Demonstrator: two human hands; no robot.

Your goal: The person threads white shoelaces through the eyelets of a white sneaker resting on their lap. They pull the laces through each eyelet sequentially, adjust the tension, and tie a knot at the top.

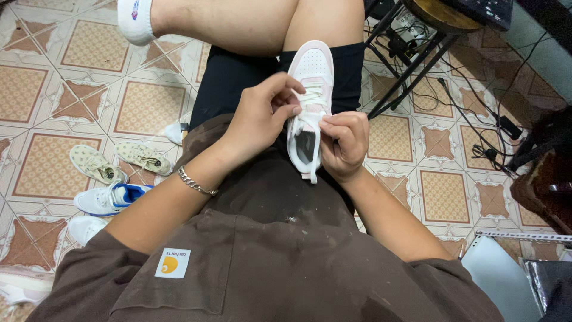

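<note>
Tiled floor; white, pale-pink sneaker (pixel 312 89), laces loose

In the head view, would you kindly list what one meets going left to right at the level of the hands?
Pair of cream patterned shoes on the tiled floor → left hand → white-and-pink sneaker on the lap → right hand → black cables on the floor.
</note>
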